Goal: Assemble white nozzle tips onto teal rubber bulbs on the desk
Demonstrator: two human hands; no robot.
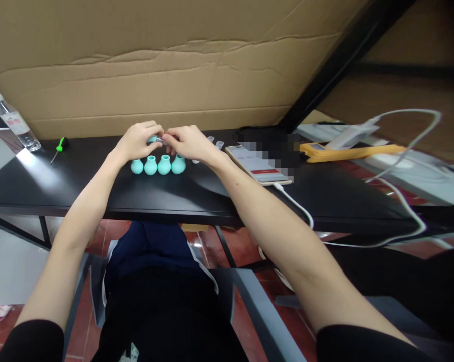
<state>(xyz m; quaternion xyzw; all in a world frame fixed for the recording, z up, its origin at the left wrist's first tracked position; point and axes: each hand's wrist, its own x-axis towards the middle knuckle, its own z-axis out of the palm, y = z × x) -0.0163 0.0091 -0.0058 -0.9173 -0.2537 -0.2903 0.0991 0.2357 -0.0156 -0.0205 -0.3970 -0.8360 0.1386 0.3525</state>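
My left hand (139,140) is closed around a turquoise bulb-shaped piece (152,139), which is mostly covered by the fingers. From its neck end a small clear plastic piece (160,140) sticks out toward the right. The fingertips of my right hand (185,143) pinch that clear piece, so both hands meet over the table. Just below them, several more turquoise bulb-shaped pieces (150,166) stand upright in a row, their open necks facing up. More small clear plastic pieces (219,145) lie beside my right wrist, partly hidden by it.
A phone (257,163) on a white charging cable (295,201) lies right of my right forearm. Farther right is a yellow-orange power strip (355,152). At left are a green-and-black screwdriver (62,146) and a water bottle (17,123). Cardboard (155,65) rises behind the black table (79,186).
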